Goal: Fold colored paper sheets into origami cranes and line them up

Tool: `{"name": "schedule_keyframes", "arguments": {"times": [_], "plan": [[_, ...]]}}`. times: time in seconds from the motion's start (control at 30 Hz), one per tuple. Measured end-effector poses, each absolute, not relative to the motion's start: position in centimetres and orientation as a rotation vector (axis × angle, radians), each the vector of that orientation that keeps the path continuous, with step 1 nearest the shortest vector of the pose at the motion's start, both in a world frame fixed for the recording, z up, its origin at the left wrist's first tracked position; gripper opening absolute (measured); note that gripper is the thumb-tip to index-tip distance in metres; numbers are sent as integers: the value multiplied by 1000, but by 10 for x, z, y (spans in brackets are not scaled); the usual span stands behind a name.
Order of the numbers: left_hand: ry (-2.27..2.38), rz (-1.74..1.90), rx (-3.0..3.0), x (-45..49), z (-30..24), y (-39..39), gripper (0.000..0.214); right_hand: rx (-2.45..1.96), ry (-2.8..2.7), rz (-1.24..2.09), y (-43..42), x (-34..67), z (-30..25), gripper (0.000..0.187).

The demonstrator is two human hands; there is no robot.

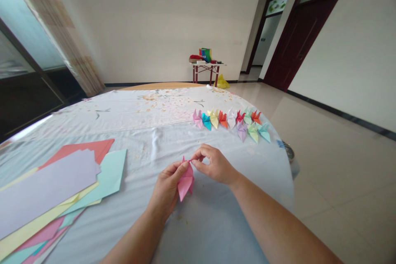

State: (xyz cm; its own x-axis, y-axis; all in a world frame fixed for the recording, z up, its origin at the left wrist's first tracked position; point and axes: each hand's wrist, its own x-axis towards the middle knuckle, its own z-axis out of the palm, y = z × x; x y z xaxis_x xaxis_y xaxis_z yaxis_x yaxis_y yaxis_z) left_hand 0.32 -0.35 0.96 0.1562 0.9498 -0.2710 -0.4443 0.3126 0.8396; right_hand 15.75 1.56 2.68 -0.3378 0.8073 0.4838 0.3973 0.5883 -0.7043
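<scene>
A pink paper crane (185, 182) is held above the near middle of the table, its wings pointing down toward me. My left hand (169, 185) is closed on its body, the thumb lying across the paper. The fingertips of my right hand (215, 164) pinch a thin point at the crane's top right. Beyond my right hand, several finished cranes in many colours stand in rows, among them a blue crane (206, 121), an orange crane (223, 119) and a purple crane (241, 131).
Stacked coloured paper sheets (49, 192) lie at the left of the round table, which a pale tablecloth (130, 214) covers. Against the far wall stands a small side table (206, 64) with a colourful bag (205, 54) on it. A yellow plastic bag (222, 82) sits on the floor.
</scene>
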Motion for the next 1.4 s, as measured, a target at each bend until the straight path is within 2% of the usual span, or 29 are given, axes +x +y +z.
{"name": "schedule_keyframes", "arguments": {"times": [0.3,0.57,0.63,0.83,0.93,1.27,1.4], "plan": [[907,1116,676,3,9,-4,26,-920,-2017,434,15,158,30,7],[992,1208,833,1,6,-4,26,-978,-1918,482,13,158,31,3],[1047,1220,912,0,6,-5,25,-1019,-1898,559,13,158,32,4],[1150,1267,1064,2,17,-9,22,-1088,-1858,1043,14,159,32,26],[1149,1267,1130,4,22,-12,18,-1060,-1786,1167,16,158,30,31],[1125,1246,1224,5,20,-12,14,-1001,-1526,1470,18,155,25,22],[1131,1232,1217,5,21,-13,15,-1016,-1522,1453,18,154,24,21]]}}
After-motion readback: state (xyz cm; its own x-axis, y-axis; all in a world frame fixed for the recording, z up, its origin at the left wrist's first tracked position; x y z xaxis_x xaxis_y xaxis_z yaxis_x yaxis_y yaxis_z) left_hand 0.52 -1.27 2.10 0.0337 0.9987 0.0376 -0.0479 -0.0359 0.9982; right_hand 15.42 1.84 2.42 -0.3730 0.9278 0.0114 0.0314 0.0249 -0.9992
